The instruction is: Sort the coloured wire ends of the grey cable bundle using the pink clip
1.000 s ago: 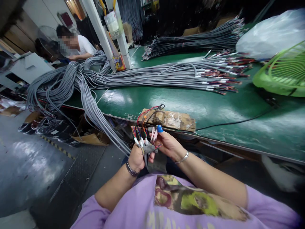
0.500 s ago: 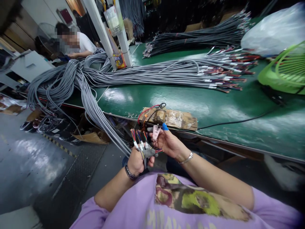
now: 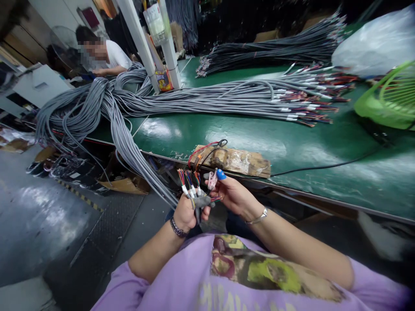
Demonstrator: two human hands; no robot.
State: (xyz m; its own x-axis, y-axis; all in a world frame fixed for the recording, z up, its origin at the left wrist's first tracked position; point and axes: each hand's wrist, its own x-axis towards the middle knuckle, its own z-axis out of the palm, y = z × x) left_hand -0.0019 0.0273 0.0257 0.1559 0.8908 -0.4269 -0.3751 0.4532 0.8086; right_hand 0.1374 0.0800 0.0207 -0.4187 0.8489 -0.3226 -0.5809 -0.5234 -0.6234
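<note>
My left hand [image 3: 186, 212] is wrapped round the ends of several grey cables [image 3: 147, 166]. Their white-banded ends fan out above the fist, showing stripped coloured wires [image 3: 188, 178]. Another wire end [image 3: 215, 199] points right, toward my other hand. Grey coverings sit on some left fingers. My right hand [image 3: 231, 194], a blue cover [image 3: 221, 174] on its thumb, pinches a small pale pink piece [image 3: 212, 180] whose kind I cannot make out. Just beyond lies a worn wooden block [image 3: 240, 161] with red and black leads, at the bench's front edge.
A long bundle of grey cables [image 3: 207, 101] crosses the green bench [image 3: 181, 134]. Behind it lie dark cables [image 3: 259, 54]. A green fan [image 3: 389, 97] and white plastic bag [image 3: 376, 43] stand at right. Two white posts rise behind. A co-worker [image 3: 116, 56] sits far left.
My right thumb has shifted slightly left over the pink piece, which now looks turned or folded. The left hand keeps its hold on the cables. The view has shifted slightly.
</note>
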